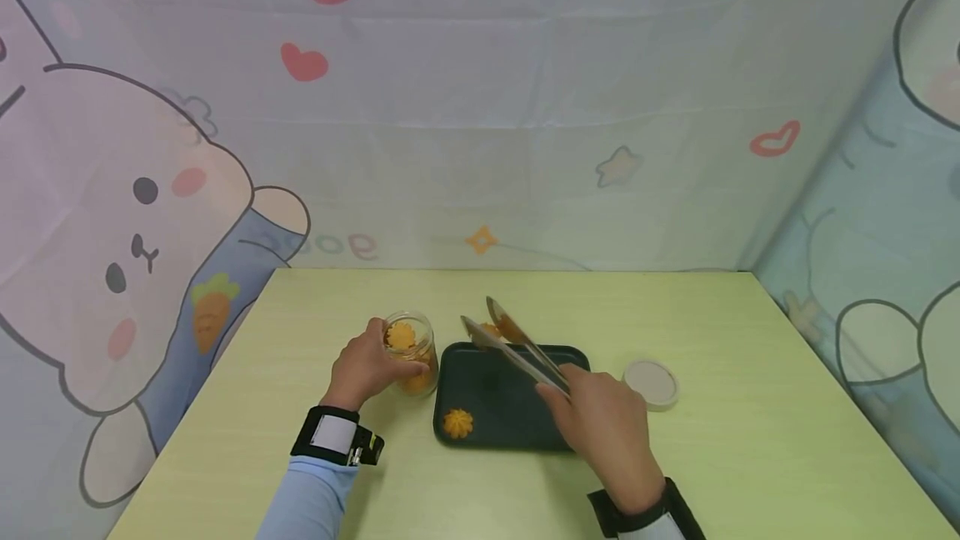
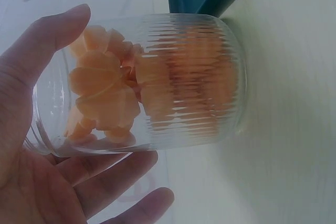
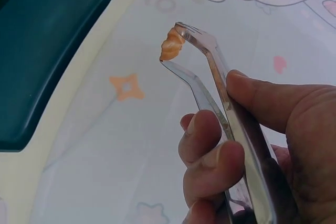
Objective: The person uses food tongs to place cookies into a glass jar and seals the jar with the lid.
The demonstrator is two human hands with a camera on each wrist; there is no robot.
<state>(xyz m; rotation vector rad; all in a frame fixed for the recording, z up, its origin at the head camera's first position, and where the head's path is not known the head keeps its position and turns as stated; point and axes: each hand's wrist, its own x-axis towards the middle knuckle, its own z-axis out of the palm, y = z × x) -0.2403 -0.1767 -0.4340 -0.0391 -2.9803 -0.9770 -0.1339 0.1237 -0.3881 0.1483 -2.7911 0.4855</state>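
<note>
My left hand (image 1: pixel 367 369) grips a clear glass jar (image 1: pixel 425 354), which stands upright left of the tray; thumb and fingers lie on opposite sides near its mouth. Orange-yellow flower-shaped cookies (image 2: pixel 105 87) fill much of the jar. Metal tongs (image 3: pixel 210 72) are in my right hand (image 1: pixel 607 419), thumb on one arm and curled fingers on the other. Between the tong tips a single cookie (image 3: pixel 172 44) is pinched, above the far side of the dark green tray (image 1: pixel 510 407). Another cookie (image 1: pixel 457 423) lies in the tray's near left corner.
A round whitish lid (image 1: pixel 651 383) lies on the table right of the tray. The pale yellow table (image 1: pixel 750 440) ends at a printed cloth backdrop (image 1: pixel 525 107) behind and at the sides.
</note>
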